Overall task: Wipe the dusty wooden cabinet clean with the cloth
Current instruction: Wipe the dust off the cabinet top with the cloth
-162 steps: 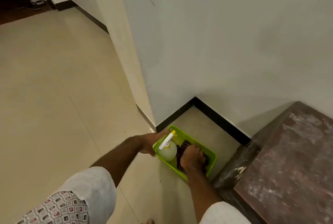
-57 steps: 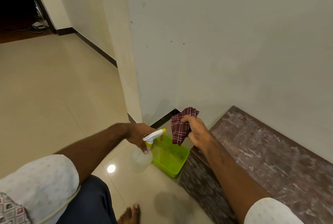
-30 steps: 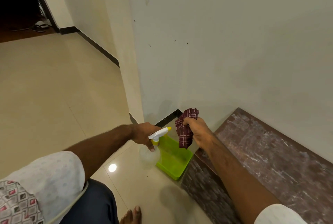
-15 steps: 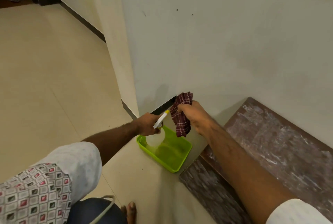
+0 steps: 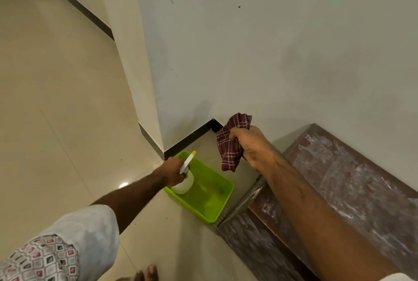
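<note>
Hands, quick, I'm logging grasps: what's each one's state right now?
Left hand: closed, holding the spray bottle.
Right hand: closed, gripping the checked cloth.

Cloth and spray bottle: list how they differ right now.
The cloth is limp, dark red checked fabric; the spray bottle is rigid pale plastic with a yellow nozzle. The cloth hangs in the air from the right hand; the spray bottle is low at the edge of the green tray in the left hand. Shared: each is gripped by one hand, neither touches the cabinet.
</note>
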